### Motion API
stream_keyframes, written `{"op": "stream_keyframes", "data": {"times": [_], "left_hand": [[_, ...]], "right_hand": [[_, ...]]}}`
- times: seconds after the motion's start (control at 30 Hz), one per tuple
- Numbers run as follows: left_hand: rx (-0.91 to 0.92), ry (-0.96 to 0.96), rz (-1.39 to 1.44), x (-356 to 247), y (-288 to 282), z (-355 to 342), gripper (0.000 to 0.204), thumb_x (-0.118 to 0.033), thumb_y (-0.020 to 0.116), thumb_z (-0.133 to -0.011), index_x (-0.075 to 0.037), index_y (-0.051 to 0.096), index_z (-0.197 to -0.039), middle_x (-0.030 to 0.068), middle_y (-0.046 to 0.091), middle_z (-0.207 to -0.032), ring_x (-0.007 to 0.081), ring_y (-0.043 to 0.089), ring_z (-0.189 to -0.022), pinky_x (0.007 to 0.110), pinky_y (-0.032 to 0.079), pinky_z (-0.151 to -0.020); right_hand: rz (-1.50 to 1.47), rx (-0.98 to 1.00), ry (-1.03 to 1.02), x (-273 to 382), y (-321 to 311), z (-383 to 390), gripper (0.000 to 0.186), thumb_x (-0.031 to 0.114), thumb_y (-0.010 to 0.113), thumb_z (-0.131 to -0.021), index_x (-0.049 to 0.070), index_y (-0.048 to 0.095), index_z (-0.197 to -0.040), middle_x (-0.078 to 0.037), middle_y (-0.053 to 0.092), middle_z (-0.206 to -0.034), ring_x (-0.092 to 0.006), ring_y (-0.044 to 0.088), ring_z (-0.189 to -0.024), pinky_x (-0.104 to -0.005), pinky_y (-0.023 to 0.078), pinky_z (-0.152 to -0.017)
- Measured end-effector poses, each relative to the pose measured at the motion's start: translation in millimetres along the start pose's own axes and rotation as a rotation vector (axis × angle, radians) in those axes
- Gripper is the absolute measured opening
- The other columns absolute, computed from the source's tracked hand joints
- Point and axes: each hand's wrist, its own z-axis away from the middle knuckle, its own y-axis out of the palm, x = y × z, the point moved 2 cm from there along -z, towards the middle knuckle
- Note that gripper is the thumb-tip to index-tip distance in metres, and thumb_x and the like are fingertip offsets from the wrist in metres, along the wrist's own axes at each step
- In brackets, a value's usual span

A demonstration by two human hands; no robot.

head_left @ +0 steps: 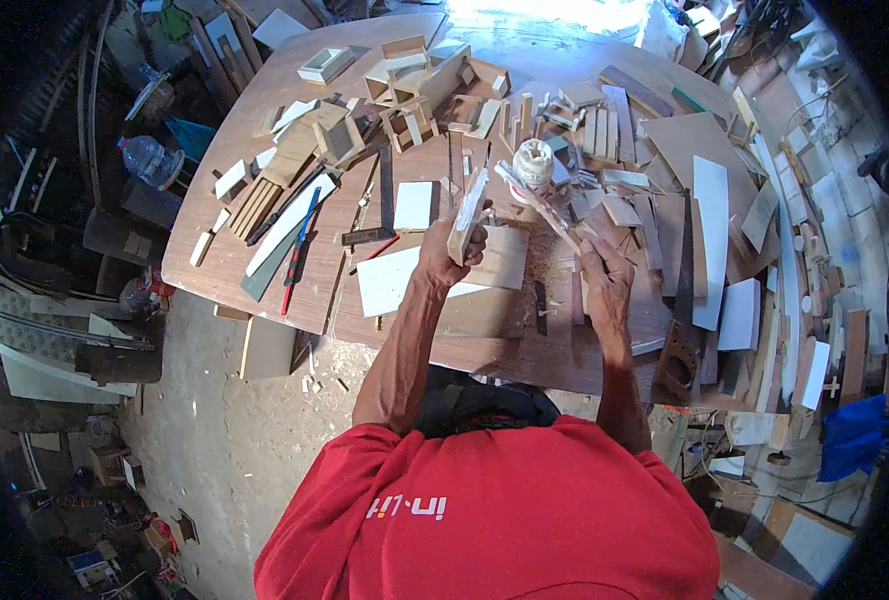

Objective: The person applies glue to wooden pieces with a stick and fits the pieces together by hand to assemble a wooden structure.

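Note:
My left hand grips a narrow wooden piece held upright, with white paste on its face. My right hand holds a flat wooden stick, its white-smeared end tilted up toward the open white jar just behind it. Whether the stick touches the jar I cannot tell. A white board and a plywood piece lie on the table below my hands.
The wooden table carries several offcuts, small wooden boxes, a black square and a red-and-black tool. Scrap material and a water bottle are at the left; stacked boards and a blue bag are at the right.

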Motion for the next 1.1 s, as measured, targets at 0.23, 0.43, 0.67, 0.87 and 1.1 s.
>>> {"op": "stream_keyframes", "data": {"times": [0.23,0.43,0.67,0.87,1.1], "left_hand": [[-0.103,0.067,-0.166,-3,1,-1,0.035,-0.025,0.038,-0.102,-0.003,0.053,-0.124,0.0019,0.050,-0.064,0.0086,0.040,-0.043,0.021,0.029,-0.038],[-0.281,0.073,-0.198,-3,-2,-6,0.032,-0.027,0.036,-0.103,-0.005,0.054,-0.118,0.0010,0.048,-0.062,0.0085,0.039,-0.044,0.022,0.029,-0.038],[-0.207,0.050,-0.120,0,-5,-14,0.027,-0.023,0.034,-0.102,-0.006,0.055,-0.103,0.0020,0.047,-0.062,0.0096,0.040,-0.044,0.023,0.028,-0.037],[-0.204,0.114,-0.136,-9,-11,-10,0.039,-0.035,0.037,-0.103,-0.005,0.055,-0.120,0.0005,0.046,-0.062,0.0101,0.038,-0.043,0.023,0.029,-0.038],[-0.356,0.098,-0.284,-9,2,-14,0.035,-0.038,0.040,-0.103,-0.010,0.057,-0.091,-0.0002,0.049,-0.060,0.0108,0.040,-0.043,0.024,0.028,-0.038]], "right_hand": [[0.037,0.018,0.026,11,4,8,0.026,0.019,0.054,-0.095,0.000,0.069,-0.105,0.001,0.049,-0.068,-0.0091,0.044,-0.065,-0.0276,0.037,-0.059],[-0.061,0.078,0.053,-1,-10,14,0.025,0.015,0.056,-0.094,0.000,0.069,-0.110,0.000,0.057,-0.073,-0.0094,0.049,-0.067,-0.0256,0.040,-0.061],[-0.035,0.064,-0.326,6,22,18,0.025,0.008,0.058,-0.094,0.000,0.066,-0.116,-0.010,0.064,-0.093,-0.0167,0.058,-0.083,-0.0288,0.047,-0.073],[0.201,0.163,-0.393,20,-8,29,0.027,0.000,0.058,-0.090,0.001,0.066,-0.116,-0.013,0.063,-0.086,-0.0231,0.059,-0.076,-0.0320,0.046,-0.069],[0.139,0.139,-0.246,29,-9,14,0.023,0.007,0.060,-0.092,-0.003,0.066,-0.112,-0.004,0.061,-0.086,-0.0102,0.053,-0.078,-0.0248,0.042,-0.070]]}}
